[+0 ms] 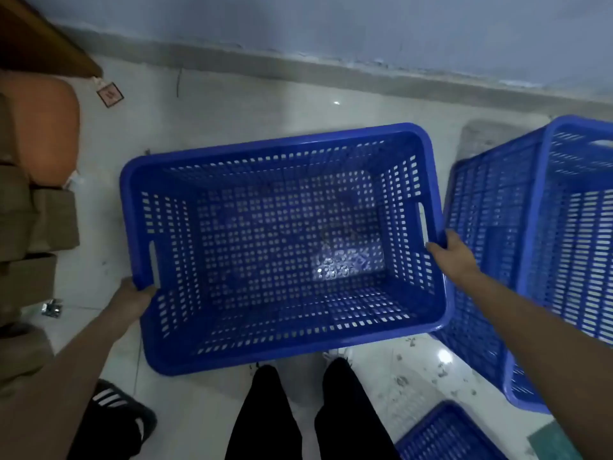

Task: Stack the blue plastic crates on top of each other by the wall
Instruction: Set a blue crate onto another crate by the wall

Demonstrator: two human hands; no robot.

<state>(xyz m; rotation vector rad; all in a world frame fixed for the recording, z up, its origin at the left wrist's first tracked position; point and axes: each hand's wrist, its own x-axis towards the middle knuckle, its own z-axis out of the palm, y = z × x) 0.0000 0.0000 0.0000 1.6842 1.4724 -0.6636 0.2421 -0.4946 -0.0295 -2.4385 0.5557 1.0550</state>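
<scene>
**Two hands hold a blue crate near a wall**

Seen from above, a person grips an open, empty blue crate (282,247) by its rim. The left hand (132,298) clasps the near left corner, beside a handle slot. The right hand (449,252) grasps the right edge, fingers curled over the rim. The crate sits in front of the person's dark trouser legs (265,416), over a pale tiled floor (232,104), with the wall (331,24) just beyond it. Whether it rests on the floor or is lifted cannot be told. A second blue crate (537,254) stands just to the right, tipped on its side. The corner of a third crate (444,433) shows at the bottom right. Cardboard boxes (36,220) line the left edge.
</scene>
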